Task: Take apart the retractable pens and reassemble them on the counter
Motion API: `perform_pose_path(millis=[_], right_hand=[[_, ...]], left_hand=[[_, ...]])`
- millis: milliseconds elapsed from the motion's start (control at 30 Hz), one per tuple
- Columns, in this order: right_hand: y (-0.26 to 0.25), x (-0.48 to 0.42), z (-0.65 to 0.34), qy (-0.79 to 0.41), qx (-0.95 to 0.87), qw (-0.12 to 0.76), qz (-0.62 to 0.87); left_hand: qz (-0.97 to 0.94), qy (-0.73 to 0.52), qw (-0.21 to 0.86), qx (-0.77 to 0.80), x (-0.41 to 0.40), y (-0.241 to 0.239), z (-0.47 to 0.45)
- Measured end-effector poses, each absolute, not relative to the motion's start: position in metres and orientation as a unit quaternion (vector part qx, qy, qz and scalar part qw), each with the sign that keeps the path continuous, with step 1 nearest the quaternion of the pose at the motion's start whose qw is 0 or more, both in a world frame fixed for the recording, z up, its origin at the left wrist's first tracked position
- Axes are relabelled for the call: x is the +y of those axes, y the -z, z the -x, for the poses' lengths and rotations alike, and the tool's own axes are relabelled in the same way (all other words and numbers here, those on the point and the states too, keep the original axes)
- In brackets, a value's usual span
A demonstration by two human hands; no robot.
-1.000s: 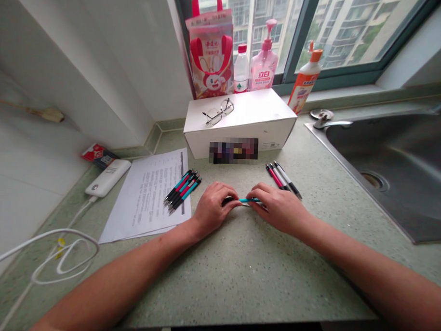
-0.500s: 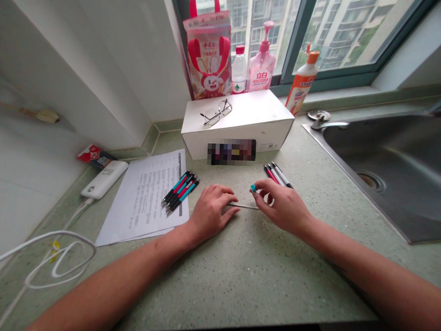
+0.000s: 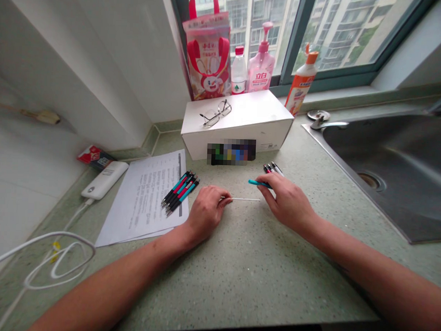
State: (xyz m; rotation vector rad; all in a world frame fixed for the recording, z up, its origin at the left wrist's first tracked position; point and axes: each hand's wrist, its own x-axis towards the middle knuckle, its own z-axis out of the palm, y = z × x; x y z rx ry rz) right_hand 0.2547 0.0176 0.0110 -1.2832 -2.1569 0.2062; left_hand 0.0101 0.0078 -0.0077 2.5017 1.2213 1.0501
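Nearly parallel: white rod (image 3: 245, 199) and turquoise barrel (image 3: 256, 182), one to each hand

In the head view, the left hand (image 3: 207, 211) had thumb and fingers closed in a pinch on the near-left end of the white rod, which looked like a pen refill. The right hand (image 3: 291, 199) gripped the turquoise barrel between thumb and fingers, most of it hidden in the grasp.

The relation that mattered was between those two axes. The white rod ran sideways, almost level across the view, its free tip pointing right and ending just short of the right thumb. The turquoise barrel lay beyond it, farther from the wearer, its exposed end pointing left and overlapping the rod's free half sideways. The two were apart; whether the rod touched the countertop (image 3: 245, 277) could not be told.

A cluster of pens (image 3: 180, 192) lay slantwise on the printed sheets (image 3: 132, 196), nearer the left hand. More pens (image 3: 274, 168) stuck out just beyond the right hand, partly covered by it.
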Motion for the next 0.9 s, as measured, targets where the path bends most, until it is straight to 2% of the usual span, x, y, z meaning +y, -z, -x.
perform_pose_path(millis=[233, 467, 767, 900], right_hand=[[-0.011, 0.02, -0.256, -0.049, -0.818, 0.308, 0.483], [-0.012, 0.019, -0.254, -0.043, -0.822, 0.302, 0.481], [-0.006, 0.014, -0.249, -0.049, -0.906, 0.208, 0.365], [-0.009, 0.01, -0.247, -0.077, -0.901, 0.197, 0.378]], left_hand=[[-0.769, -0.451, 0.077, 0.446, 0.011, 0.006, -0.003], [-0.796, -0.419, 0.082, 0.43, 0.013, 0.005, -0.004], [-0.839, -0.4, 0.073, 0.362, 0.012, 0.008, -0.007], [-0.811, -0.418, 0.088, 0.4, 0.011, 0.011, -0.007]])
